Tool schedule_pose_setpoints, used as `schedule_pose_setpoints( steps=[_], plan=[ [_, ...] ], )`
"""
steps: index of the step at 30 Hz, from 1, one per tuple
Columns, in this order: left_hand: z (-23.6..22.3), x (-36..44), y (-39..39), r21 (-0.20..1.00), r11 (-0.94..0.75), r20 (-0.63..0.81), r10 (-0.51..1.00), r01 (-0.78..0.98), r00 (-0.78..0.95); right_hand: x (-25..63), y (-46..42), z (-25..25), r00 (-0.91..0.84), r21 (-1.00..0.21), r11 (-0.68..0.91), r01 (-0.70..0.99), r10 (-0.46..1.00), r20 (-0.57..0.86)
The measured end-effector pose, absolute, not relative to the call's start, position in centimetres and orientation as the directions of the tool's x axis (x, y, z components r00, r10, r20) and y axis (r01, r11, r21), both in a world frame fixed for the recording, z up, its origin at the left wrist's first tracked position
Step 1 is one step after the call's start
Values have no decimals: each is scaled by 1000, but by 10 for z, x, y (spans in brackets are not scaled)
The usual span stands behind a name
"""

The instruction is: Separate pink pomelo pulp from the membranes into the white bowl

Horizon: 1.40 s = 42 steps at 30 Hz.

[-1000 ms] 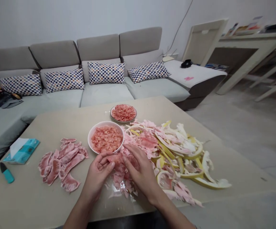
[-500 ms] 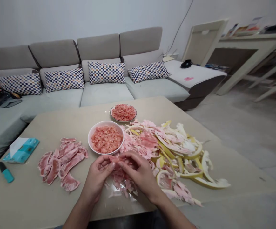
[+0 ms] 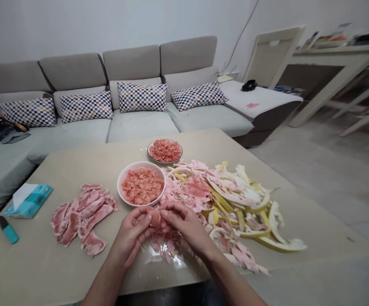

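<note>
L hand [image 3: 131, 233] & R hand [image 3: 189, 225] pinch 1 pulp pc [image 3: 155, 218]; bowl [image 3: 119, 188] just beyond, peels [image 3: 225, 202] at R.

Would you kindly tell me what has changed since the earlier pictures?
The right hand has drawn closer to the left hand, its fingers now curled in at the pink fruit piece. Nothing else was visibly taken up. The bowl, plate and knife stayed put.

- Grey sofa [image 3: 142, 127] across the far side
- Four checkered cushions [image 3: 142, 97] on it
- Black object [image 3: 249, 85] on its right end
- Pale chair [image 3: 267, 53] at far right, beside a cluttered desk [image 3: 333, 89]
- Blue tissue pack [image 3: 38, 202] at left
</note>
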<state>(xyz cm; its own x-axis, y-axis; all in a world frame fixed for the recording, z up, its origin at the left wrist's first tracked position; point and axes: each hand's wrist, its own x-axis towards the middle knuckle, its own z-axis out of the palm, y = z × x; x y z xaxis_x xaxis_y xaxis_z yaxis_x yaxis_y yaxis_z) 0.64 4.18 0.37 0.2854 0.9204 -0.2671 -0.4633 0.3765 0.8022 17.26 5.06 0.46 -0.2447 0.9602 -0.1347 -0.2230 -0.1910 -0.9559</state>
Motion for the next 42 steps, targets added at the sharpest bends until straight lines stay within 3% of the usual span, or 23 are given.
schedule_pose_setpoints(
  steps=[4,14,21,27,34,42],
  plan=[
    [4,10,41,858,299,-240,952,-417,188,170,50,4,-219,-971,-125,-204,973,-79],
    [7,10,40,852,325,-245,940,-410,237,171,54,-9,-367,-860,-337,-384,910,-193],
    [4,11,39,923,198,-169,979,-330,115,166,47,5,-248,-969,-163,-183,962,-114],
    [1,10,41,920,218,-189,975,-325,119,164,46,5,-182,-1000,-12,2,983,-12],
    [4,10,40,924,232,-206,972,-305,116,166,49,2,-236,-983,-136,-123,966,-105],
    [6,9,41,865,294,-236,954,-407,187,167,53,-3,-291,-872,-360,-333,919,-268]
  ],
)
